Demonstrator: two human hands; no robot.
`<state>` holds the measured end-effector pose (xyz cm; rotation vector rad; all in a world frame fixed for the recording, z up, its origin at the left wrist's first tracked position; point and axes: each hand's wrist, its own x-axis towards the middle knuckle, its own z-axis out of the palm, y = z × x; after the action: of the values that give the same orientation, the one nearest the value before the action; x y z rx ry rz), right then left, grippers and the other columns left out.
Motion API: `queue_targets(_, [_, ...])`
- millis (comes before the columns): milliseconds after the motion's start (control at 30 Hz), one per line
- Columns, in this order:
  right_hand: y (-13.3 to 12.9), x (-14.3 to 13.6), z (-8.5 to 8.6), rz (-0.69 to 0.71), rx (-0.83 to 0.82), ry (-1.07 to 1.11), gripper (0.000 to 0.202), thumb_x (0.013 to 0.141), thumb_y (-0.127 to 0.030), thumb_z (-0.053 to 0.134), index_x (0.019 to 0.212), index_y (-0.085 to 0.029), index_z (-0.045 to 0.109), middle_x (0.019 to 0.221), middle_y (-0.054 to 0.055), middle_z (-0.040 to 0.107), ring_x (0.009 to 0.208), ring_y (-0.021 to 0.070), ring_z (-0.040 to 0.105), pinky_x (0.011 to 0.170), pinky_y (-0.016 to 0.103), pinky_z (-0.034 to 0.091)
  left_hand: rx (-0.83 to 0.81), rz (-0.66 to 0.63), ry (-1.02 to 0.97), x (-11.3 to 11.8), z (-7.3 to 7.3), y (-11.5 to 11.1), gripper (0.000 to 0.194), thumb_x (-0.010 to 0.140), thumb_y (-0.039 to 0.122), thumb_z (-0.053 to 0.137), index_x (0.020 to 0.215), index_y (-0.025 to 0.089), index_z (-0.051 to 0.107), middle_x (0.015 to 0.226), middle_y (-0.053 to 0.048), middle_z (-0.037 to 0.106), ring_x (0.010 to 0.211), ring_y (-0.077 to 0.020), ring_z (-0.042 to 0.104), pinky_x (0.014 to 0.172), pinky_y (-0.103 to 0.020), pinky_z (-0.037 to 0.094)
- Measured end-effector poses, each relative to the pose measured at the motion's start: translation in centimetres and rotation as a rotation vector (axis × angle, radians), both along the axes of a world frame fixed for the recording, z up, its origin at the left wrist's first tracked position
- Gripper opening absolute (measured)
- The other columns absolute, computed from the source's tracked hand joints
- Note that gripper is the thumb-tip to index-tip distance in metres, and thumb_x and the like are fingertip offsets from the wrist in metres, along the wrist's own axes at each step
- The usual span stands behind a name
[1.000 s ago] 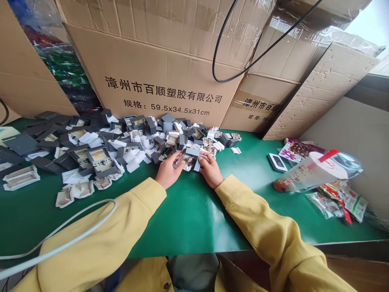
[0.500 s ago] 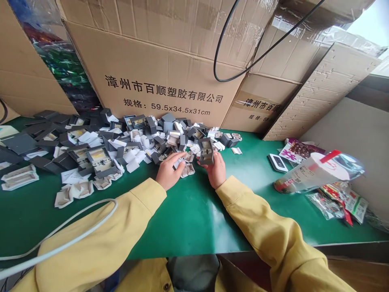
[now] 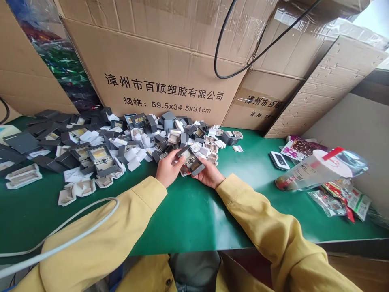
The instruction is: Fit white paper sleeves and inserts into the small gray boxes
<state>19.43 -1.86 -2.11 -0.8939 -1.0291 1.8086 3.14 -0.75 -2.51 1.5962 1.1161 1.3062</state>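
Note:
Between my hands, just above the green table, is a tilted dark grey box (image 3: pixel 192 159) with a patterned inner face turned up. My left hand (image 3: pixel 169 168) pinches its left edge between thumb and fingers. Its lower right side is gripped by my right hand (image 3: pixel 209 173). Behind them spreads a heap of similar dark boxes, among them an open one (image 3: pixel 102 159) left of my hands, mixed with white folded paper pieces (image 3: pixel 133 156). Part of a cardboard insert shows under the held box.
Large cardboard cartons (image 3: pixel 158 56) stand behind the green table (image 3: pixel 188 219). A black cable (image 3: pixel 216 52) hangs in front of them. On the right lie a cup (image 3: pixel 316 170), a white device (image 3: pixel 279 160) and snack packets. A white cable (image 3: pixel 75 239) crosses my left sleeve.
The dark box has moved left and turned from upright to slanted. My left hand has closed on its left edge, and my right hand has shifted slightly left and lower.

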Motion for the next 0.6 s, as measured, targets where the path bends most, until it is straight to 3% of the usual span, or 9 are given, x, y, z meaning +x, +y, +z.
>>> queue_targets(133, [-0.4, 0.3, 0.0, -0.193, 0.192, -0.091, 0.033, 0.073, -0.051, 0.058, 0.079, -0.018, 0.056, 0.068, 0.002, 0.067, 0.048, 0.011, 0.058, 0.039, 0.02, 0.038, -0.094, 0.122, -0.15, -0.7, 0.4, 0.6, 0.047, 0.078, 0.055, 0.051, 0.104, 0.017, 0.057, 0.086, -0.006, 0.067, 0.075, -0.0194, 0.066, 0.056, -0.025, 0.052])
queue_targets(200, [-0.4, 0.9, 0.0, -0.35, 0.328, -0.148, 0.03, 0.076, -0.047, 0.055, 0.071, -0.018, 0.055, 0.061, 0.0, 0.064, 0.039, 0.009, 0.052, 0.035, 0.02, 0.032, -0.127, 0.177, -0.283, -1.4, 0.9, 0.9, 0.044, 0.08, 0.055, 0.046, 0.104, 0.019, 0.053, 0.073, -0.002, 0.062, 0.061, -0.0162, 0.064, 0.044, -0.022, 0.046])
queue_targets(300, [0.1, 2.0, -0.2, -0.467, 0.489, -0.372, 0.031, 0.081, -0.045, 0.049, 0.066, -0.018, 0.056, 0.052, -0.002, 0.059, 0.038, 0.0091, 0.048, 0.039, 0.022, 0.033, -0.127, 0.22, -0.446, -2.3, 1.8, 1.3, 0.039, 0.082, 0.054, 0.045, 0.104, 0.022, 0.046, 0.058, 0.005, 0.048, 0.046, -0.0128, 0.058, 0.035, -0.02, 0.035])
queue_targets(400, [0.8, 2.4, -0.6, -0.443, 0.641, -0.65, 0.029, 0.085, -0.04, 0.046, 0.072, -0.019, 0.06, 0.059, 0.0, 0.061, 0.048, 0.0114, 0.053, 0.05, 0.025, 0.041, -0.102, 0.254, -0.501, -2.5, 2.5, 1.2, 0.037, 0.08, 0.053, 0.048, 0.103, 0.023, 0.044, 0.056, 0.007, 0.042, 0.041, -0.011, 0.054, 0.033, -0.02, 0.031])
queue_targets(467, [1.3, 2.4, -0.9, -0.373, 0.778, -0.795, 0.024, 0.086, -0.034, 0.043, 0.082, -0.02, 0.063, 0.073, 0.002, 0.066, 0.061, 0.0143, 0.059, 0.06, 0.027, 0.046, -0.101, 0.222, -0.498, -2.3, 2.7, 0.9, 0.039, 0.079, 0.054, 0.049, 0.103, 0.024, 0.045, 0.058, 0.006, 0.046, 0.041, -0.0111, 0.054, 0.032, -0.021, 0.031])
queue_targets(600, [2.0, 2.0, -1.3, -0.27, 0.999, -1.01, 0.028, 0.085, -0.018, 0.038, 0.098, -0.021, 0.062, 0.094, 0.006, 0.065, 0.09, 0.0181, 0.058, 0.08, 0.031, 0.045, -0.25, -0.03, -0.445, -2.0, 2.9, 0.3, 0.043, 0.079, 0.058, 0.047, 0.101, 0.021, 0.052, 0.071, -0.004, 0.062, 0.056, -0.0187, 0.064, 0.036, -0.025, 0.041])
